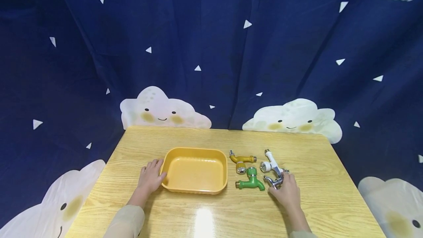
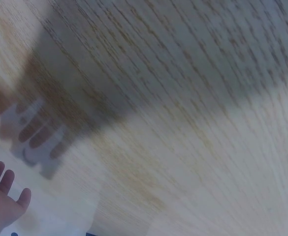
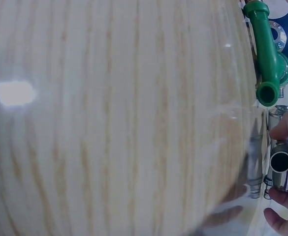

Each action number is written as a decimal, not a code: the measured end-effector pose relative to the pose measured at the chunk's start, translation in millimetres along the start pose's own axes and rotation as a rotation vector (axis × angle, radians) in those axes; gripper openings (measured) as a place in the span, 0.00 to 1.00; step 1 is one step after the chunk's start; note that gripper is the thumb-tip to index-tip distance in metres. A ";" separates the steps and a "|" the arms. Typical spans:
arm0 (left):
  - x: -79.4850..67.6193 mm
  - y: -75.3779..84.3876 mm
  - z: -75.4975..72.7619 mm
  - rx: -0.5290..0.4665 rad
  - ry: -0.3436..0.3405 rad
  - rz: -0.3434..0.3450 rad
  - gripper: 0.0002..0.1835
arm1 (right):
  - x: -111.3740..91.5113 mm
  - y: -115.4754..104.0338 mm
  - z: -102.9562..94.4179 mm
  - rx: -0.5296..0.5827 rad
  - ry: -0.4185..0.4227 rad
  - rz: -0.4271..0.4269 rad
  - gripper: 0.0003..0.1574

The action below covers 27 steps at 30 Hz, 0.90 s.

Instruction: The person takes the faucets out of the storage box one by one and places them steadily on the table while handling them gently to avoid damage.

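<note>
A yellow plastic tray point(image 1: 195, 191) stands on the table with nothing in it. My left hand point(image 1: 151, 176) rests at its left side, thumb by the rim; in the left wrist view the fingers of the left hand point(image 2: 3, 201) look spread and relaxed. To the tray's right lie a yellow faucet point(image 1: 242, 159), a green faucet point(image 1: 252, 183) and a white faucet point(image 1: 272, 162). Just below the white one is a chrome faucet point(image 1: 273, 182), which my right hand point(image 1: 288, 192) holds. In the right wrist view, thumb and fingers are on either side of the chrome faucet point(image 3: 280, 147).
The wooden table point(image 1: 211, 216) has its far edge against a dark blue curtain point(image 1: 211, 47) printed with clouds and white triangles. The green faucet lies close to the left of the chrome one.
</note>
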<state>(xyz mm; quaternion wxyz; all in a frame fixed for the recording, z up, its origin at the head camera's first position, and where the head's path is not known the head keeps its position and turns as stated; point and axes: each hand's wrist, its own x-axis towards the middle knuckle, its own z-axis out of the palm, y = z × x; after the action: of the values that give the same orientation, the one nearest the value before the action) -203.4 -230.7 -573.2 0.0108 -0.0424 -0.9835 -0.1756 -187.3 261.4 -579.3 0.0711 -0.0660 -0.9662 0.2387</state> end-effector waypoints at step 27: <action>-0.4 0.9 -1.6 -0.008 -0.006 0.004 0.31 | -6.2 3.7 8.0 -0.024 -0.028 0.022 0.50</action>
<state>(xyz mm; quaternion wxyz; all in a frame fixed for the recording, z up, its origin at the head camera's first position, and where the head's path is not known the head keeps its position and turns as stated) -202.9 -230.4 -571.4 0.0081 -0.0446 -0.9827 -0.1793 -182.3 260.1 -588.7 0.0542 -0.0741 -0.9692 0.2287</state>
